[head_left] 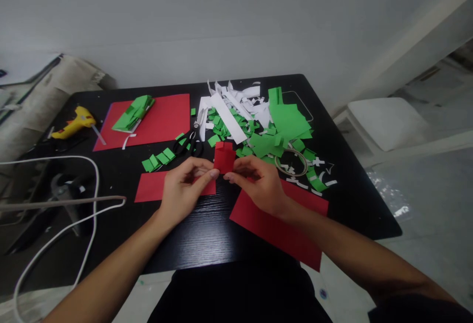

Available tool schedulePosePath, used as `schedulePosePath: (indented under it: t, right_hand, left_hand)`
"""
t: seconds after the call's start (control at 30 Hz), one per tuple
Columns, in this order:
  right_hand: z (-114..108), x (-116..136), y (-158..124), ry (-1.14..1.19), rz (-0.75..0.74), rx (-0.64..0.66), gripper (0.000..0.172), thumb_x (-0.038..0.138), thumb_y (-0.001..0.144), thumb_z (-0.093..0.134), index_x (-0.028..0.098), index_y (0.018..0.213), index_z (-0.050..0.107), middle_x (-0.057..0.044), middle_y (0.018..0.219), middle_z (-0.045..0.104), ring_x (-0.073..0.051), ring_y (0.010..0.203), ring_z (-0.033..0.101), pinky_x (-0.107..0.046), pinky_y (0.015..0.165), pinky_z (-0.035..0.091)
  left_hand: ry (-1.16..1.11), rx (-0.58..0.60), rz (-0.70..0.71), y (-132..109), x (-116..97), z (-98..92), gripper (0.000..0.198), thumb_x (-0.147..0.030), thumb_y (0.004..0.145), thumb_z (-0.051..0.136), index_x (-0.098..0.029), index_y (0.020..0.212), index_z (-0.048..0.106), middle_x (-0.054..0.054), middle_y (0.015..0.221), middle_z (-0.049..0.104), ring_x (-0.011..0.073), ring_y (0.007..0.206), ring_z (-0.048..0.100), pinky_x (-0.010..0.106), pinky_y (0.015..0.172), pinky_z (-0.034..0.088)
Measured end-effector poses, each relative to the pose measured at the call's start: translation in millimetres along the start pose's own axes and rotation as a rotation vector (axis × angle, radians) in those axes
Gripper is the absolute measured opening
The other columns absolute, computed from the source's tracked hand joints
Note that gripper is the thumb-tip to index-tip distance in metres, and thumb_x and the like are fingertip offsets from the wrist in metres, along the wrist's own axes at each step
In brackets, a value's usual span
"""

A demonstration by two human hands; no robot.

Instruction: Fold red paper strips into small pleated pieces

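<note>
Between my two hands a small folded piece of red paper (224,159) is held up above the dark table (207,236). My left hand (184,185) pinches its lower left corner, and my right hand (260,182) pinches the lower right. A short flap shows along the paper's top edge. Under my left hand lies a red paper strip (150,187). A larger red sheet (281,224) sits beneath my right hand and hangs over the table's front edge. Black-handled scissors (190,140) rest just beyond my left hand.
Green paper pieces (290,121) and white paper strips (229,116) are heaped at the back, beside a tape roll (291,162). A yellow glue gun (76,123) and a red sheet (166,116) bearing folded green paper (133,113) lie left. A white cable (96,180) loops at the left.
</note>
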State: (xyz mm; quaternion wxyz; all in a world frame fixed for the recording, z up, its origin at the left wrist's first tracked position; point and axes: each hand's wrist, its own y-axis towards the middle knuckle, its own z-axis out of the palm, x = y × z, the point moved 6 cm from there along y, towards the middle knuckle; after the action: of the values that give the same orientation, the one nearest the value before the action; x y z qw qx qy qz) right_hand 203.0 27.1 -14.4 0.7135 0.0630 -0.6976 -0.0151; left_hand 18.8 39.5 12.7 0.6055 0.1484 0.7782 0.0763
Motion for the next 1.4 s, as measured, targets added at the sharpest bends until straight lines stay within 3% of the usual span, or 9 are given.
schedulePosePath:
  t: [0.23, 0.47, 0.63, 0.83, 1.03, 1.13, 1.27, 1.4]
  right_hand:
    - [1.5, 1.1, -0.8, -0.017, -0.004, 0.019, 0.024, 0.037, 0.086, 0.082, 0.021, 0.097, 0.068, -0.005, 0.088, 0.077, -0.019, 0.082, 0.076, -0.034, 0.077, 0.063]
    - [1.2, 1.7, -0.4, 0.082, 0.013, 0.016, 0.027, 0.033, 0.087, 0.078, 0.023, 0.089, 0.053, 0.002, 0.085, 0.068, -0.014, 0.072, 0.073, -0.03, 0.071, 0.062]
    - [4.8, 6.4, -0.2, -0.016, -0.056, 0.101, 0.009, 0.029, 0.091, 0.073, 0.022, 0.095, 0.07, -0.002, 0.088, 0.074, -0.016, 0.082, 0.073, -0.032, 0.078, 0.062]
    - [2.5, 7.8, 0.6, -0.004, -0.072, 0.075, 0.015, 0.026, 0.087, 0.079, 0.023, 0.101, 0.077, -0.003, 0.096, 0.08, -0.018, 0.087, 0.076, -0.034, 0.083, 0.064]
    - [-4.4, 10.8, 4.0, -0.078, -0.115, 0.017, 0.009, 0.029, 0.089, 0.079, 0.027, 0.097, 0.08, -0.003, 0.093, 0.075, -0.017, 0.082, 0.07, -0.032, 0.07, 0.059]
    - [-4.6, 15.4, 5.3, -0.09, -0.169, 0.024, 0.008, 0.025, 0.087, 0.081, 0.027, 0.095, 0.081, -0.004, 0.099, 0.073, -0.018, 0.091, 0.069, -0.033, 0.077, 0.059]
    - [-0.3, 10.4, 5.5, 0.005, -0.072, 0.076, 0.008, 0.026, 0.087, 0.081, 0.025, 0.095, 0.079, -0.003, 0.097, 0.079, -0.019, 0.093, 0.074, -0.035, 0.086, 0.06]
    - [2.3, 5.4, 4.0, 0.045, 0.011, 0.089, 0.012, 0.03, 0.086, 0.082, 0.023, 0.096, 0.079, -0.003, 0.095, 0.081, -0.018, 0.089, 0.076, -0.033, 0.084, 0.062]
  left_hand:
    - [-0.091, 0.005, -0.081, 2.6, 0.6, 2.5, 0.017, -0.028, 0.084, 0.083, -0.017, 0.088, 0.071, 0.0, 0.07, 0.073, 0.012, 0.062, 0.069, 0.023, 0.06, 0.058]
    - [-0.218, 0.047, -0.153, 2.7, 4.1, 6.7, 0.021, -0.028, 0.087, 0.081, -0.018, 0.087, 0.063, 0.001, 0.069, 0.073, 0.0135, 0.063, 0.072, 0.025, 0.063, 0.06]
    - [-0.199, 0.108, -0.157, 4.6, 7.3, 7.0, 0.012, -0.024, 0.087, 0.08, -0.017, 0.09, 0.071, 0.0, 0.068, 0.073, 0.0133, 0.061, 0.071, 0.024, 0.063, 0.059]
    - [-0.226, 0.201, -0.22, 2.7, 16.8, 5.5, 0.013, -0.027, 0.095, 0.071, -0.019, 0.103, 0.079, 0.004, 0.074, 0.077, 0.0179, 0.07, 0.076, 0.029, 0.069, 0.063]
    - [-0.136, 0.166, -0.099, -0.1, 3.8, 6.4, 0.015, -0.025, 0.089, 0.078, -0.02, 0.102, 0.079, 0.002, 0.076, 0.076, 0.0144, 0.066, 0.07, 0.026, 0.064, 0.06]
    - [0.012, 0.124, 0.015, 1.0, -2.9, 4.2, 0.01, -0.026, 0.089, 0.079, -0.02, 0.096, 0.08, 0.0, 0.072, 0.072, 0.0121, 0.062, 0.064, 0.024, 0.059, 0.053]
    - [0.151, 0.102, 0.175, 2.7, -11.5, 1.7, 0.004, -0.023, 0.09, 0.078, -0.021, 0.092, 0.081, 0.003, 0.082, 0.072, 0.0158, 0.077, 0.067, 0.028, 0.071, 0.056]
    - [0.157, 0.108, 0.149, 1.5, -8.2, 2.0, 0.005, -0.023, 0.092, 0.075, -0.021, 0.093, 0.079, 0.005, 0.089, 0.077, 0.0169, 0.082, 0.072, 0.029, 0.075, 0.059]
